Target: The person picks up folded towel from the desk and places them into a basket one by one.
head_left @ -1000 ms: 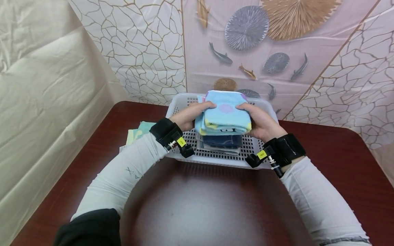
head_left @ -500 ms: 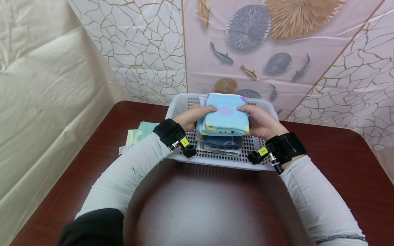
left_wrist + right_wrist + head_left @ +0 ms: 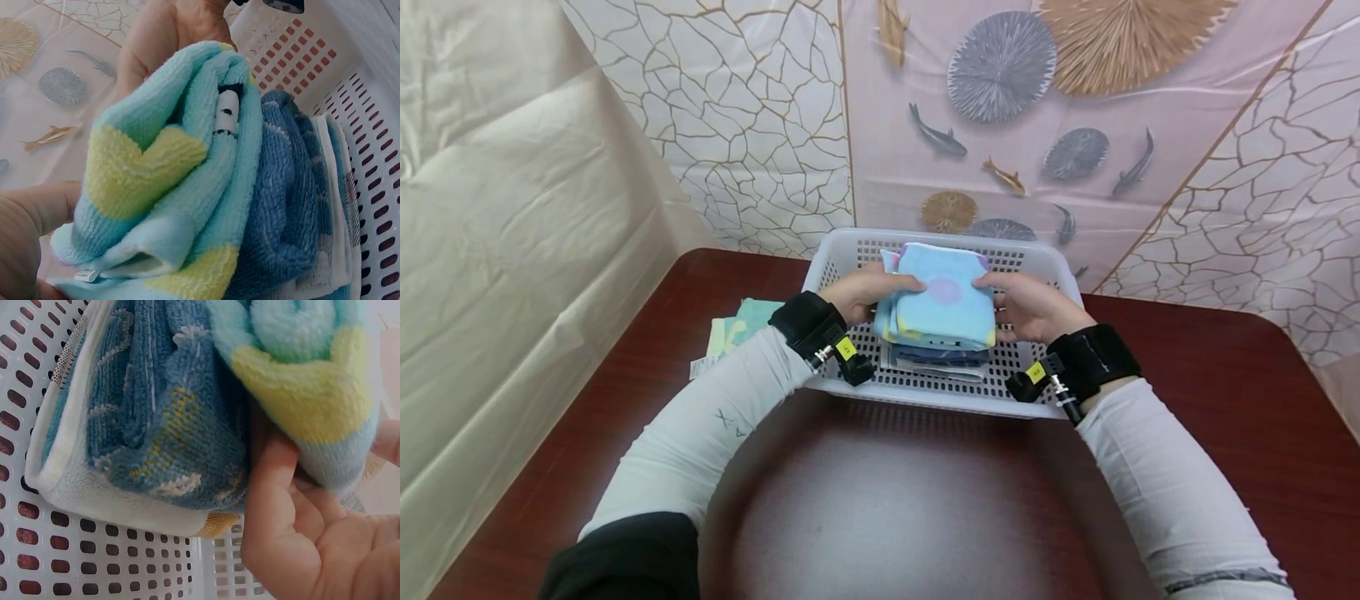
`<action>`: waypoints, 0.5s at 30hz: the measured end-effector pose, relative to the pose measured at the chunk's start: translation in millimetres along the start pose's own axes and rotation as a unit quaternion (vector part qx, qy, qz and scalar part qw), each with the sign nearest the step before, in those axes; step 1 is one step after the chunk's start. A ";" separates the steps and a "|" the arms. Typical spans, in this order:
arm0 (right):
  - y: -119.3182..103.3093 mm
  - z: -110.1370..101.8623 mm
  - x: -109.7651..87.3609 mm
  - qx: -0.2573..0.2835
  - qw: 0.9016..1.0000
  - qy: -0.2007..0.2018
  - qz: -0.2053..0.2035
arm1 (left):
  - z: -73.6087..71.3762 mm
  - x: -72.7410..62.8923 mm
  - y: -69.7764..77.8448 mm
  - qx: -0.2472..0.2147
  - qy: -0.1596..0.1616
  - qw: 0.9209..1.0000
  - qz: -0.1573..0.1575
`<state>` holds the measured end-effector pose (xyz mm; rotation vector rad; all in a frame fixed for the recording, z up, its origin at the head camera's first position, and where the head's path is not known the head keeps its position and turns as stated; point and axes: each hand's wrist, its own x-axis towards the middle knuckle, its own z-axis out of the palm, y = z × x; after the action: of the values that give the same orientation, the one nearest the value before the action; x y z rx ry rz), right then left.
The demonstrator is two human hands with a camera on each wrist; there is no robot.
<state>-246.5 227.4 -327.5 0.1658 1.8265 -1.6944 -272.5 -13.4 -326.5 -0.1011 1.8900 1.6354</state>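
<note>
A folded light blue towel (image 3: 946, 312) with yellow patches and a lilac spot lies over a folded dark blue towel (image 3: 169, 419). Below them is a white-edged towel (image 3: 144, 509), and the pile stands inside the white perforated basket (image 3: 925, 402). My left hand (image 3: 867, 293) grips the light blue towel's left side, thumb on top; its other fingers are mostly hidden. At the right side, my right hand (image 3: 1037, 310) holds the same towel, with its thumb on top. In the right wrist view one finger (image 3: 269, 494) reaches under it, beside the dark blue towel.
Left of the basket, a green and yellow cloth (image 3: 748, 321) with a white tag lies on the dark red table (image 3: 880, 500), partly behind the left forearm. A patterned wall covering (image 3: 760, 125) rises behind the table, and a cream sheet (image 3: 535, 275) hangs at the left.
Both hands have lowered the light blue towel onto the dark blue one, covering more of it. The right hand's fingers have loosened and spread a little.
</note>
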 end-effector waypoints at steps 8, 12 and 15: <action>-0.2 -5.2 -1.0 0.001 1.000 0.011 0.006 | -2.6 0.9 1.4 0.001 -0.001 1.000 -0.008; 0.1 -6.5 -3.1 -0.002 1.000 0.020 0.012 | -10.1 -0.5 0.8 0.016 0.002 1.000 -0.006; -0.4 -9.9 -5.9 -0.016 0.999 0.030 0.012 | -18.6 -2.6 1.2 0.031 0.006 0.999 -0.003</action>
<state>-245.6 238.4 -324.3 0.2275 1.8861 -1.6590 -278.5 -31.0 -323.6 -0.0915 1.9463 1.5729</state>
